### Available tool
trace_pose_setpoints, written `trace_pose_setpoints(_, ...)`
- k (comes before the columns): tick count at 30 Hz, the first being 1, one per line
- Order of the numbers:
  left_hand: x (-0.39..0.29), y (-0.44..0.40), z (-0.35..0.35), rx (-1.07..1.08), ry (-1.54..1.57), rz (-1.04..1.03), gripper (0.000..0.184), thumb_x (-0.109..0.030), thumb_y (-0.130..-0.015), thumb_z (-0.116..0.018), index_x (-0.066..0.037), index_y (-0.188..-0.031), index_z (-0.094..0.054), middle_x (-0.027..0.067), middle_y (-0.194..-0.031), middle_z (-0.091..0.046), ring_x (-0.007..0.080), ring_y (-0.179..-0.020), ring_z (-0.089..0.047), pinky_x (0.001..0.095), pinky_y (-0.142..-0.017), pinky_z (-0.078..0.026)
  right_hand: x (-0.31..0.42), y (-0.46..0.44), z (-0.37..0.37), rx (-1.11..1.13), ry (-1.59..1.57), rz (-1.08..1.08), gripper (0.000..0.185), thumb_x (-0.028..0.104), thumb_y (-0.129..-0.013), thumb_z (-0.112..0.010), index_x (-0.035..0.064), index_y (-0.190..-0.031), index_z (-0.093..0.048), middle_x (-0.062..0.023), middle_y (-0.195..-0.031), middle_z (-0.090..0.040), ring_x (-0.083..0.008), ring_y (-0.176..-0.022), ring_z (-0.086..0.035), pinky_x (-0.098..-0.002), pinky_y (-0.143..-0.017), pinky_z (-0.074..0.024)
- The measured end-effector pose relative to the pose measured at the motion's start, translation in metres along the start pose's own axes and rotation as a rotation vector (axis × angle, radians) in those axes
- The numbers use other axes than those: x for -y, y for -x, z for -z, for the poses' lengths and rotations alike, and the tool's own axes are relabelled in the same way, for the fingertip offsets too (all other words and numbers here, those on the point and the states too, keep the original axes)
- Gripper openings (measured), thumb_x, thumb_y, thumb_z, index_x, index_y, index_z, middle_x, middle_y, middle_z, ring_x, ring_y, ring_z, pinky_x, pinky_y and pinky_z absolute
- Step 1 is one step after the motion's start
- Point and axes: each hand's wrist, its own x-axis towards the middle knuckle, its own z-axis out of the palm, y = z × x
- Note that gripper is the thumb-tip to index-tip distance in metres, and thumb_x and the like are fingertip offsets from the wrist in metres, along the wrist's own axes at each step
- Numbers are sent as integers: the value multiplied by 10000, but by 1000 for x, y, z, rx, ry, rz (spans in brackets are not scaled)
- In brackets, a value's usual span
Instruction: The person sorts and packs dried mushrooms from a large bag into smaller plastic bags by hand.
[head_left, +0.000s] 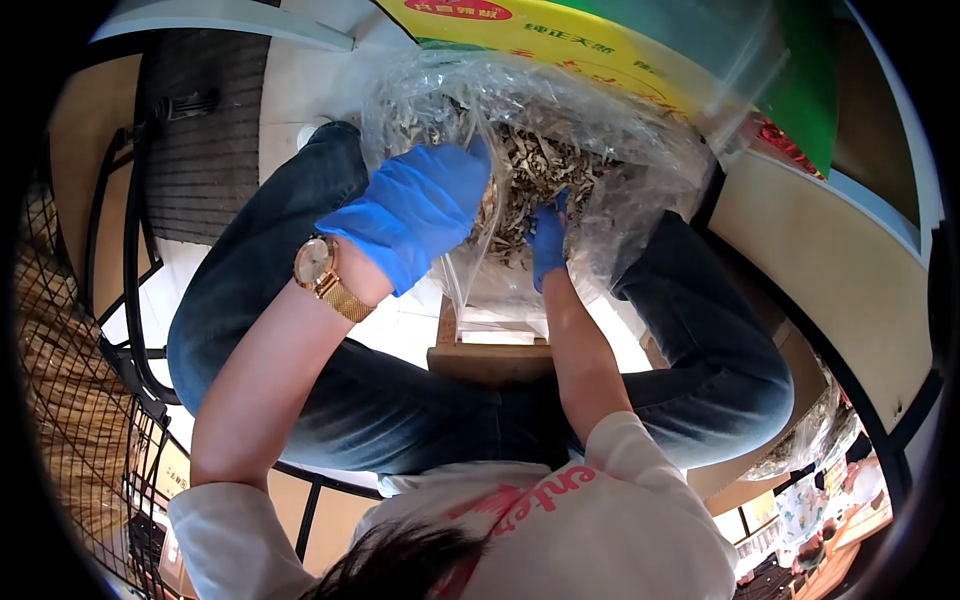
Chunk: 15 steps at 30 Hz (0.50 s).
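Head cam: L hand [425,205], blue glove, at L side of clear bag [635,140], fingertips hidden, can't tell if gripping; watch [315,262] on that wrist. R hand [547,240], also gloved, in the bag, touching dried bits [525,165], fingers part bent, can't tell if holding any. Bag's btwn the knees, w/ wood frame [490,365] on near side, printed panel [600,45] on far side; mat [205,140] far L

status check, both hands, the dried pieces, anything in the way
Left hand gloved, at mouth of clear bag, grip unclear. Right hand gloved, in among dried pieces, grip unclear. Loose plastic round the mouth might get in the way.
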Motion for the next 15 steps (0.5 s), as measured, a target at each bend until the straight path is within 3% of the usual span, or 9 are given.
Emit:
trace_pose_setpoints(1, -1, -1, 3, 39, 10, 9, 354, -114, -794, -525, -50, -1142, -522, 163, -687, -601, 326, -638, -604, 426, -571, -488, 18, 8, -11, -14, -108, -148, 523, 173, -857, -557, 104, -1353, -405, -58, -1252, -529, -174, -1074, -506, -260, -880, -383)
trace_pose_setpoints(3, -1, 0, 5, 78, 17, 16, 362, -113, -794, -524, -48, -1150, -519, 166, -685, -599, 327, -637, -602, 426, -570, -486, 37, 3, -29, -93, -246, -136, 618, 383, -835, -573, 112, -1361, -393, -61, -1284, -504, -225, -1137, -478, -377, -937, -363)
trace_pose_setpoints(4, -2, 0, 5, 62, 23, 4, 364, -110, -795, -523, -45, -1153, -518, 168, -684, -598, 328, -639, -603, 428, -571, -485, 43, -6, -32, -94, -249, -138, 618, 383, -835, -573, 112, -1361, -393, -61, -1284, -504, -225, -1137, -478, -377, -937, -363)
trace_pose_setpoints(6, -2, 0, 7, 43, 27, -10, 366, -107, -795, -521, -41, -1155, -517, 170, -683, -596, 328, -641, -603, 429, -572, -483, 58, -23, -34, 147, -403, -326, 735, 542, -770, -559, 126, -1352, -391, -77, -1372, -422, -301, -1233, -395, -593, -996, -197)
trace_pose_setpoints(8, -4, -1, 10, 45, 31, 10, 241, -85, -792, -495, 2, -1000, -579, 135, -719, -609, 289, -623, -624, 395, -515, -498, 70, -27, -37, 234, -409, -265, 804, 609, -744, -533, 124, -1365, -375, -77, -1377, -417, -307, -1234, -398, -585, -1023, -151)
trace_pose_setpoints(11, -7, -3, 10, 58, 32, 30, 242, -80, -787, -495, -1, -999, -581, 130, -695, -609, 286, -613, -621, 394, -507, -492, 83, -43, -36, 226, -434, -327, 837, 609, -738, -544, 118, -1385, -344, -77, -1400, -388, -310, -1266, -361, -560, -1043, -142)
trace_pose_setpoints(15, -6, 0, 6, -32, 20, -3, 227, -79, -786, -497, -10, -982, -587, 126, -666, -606, 282, -599, -618, 388, -499, -488, 103, -56, -39, 255, -480, -312, 777, 621, -822, -409, 111, -1401, -319, -83, -1458, -293, -271, -1346, -225, -464, -1089, -118)
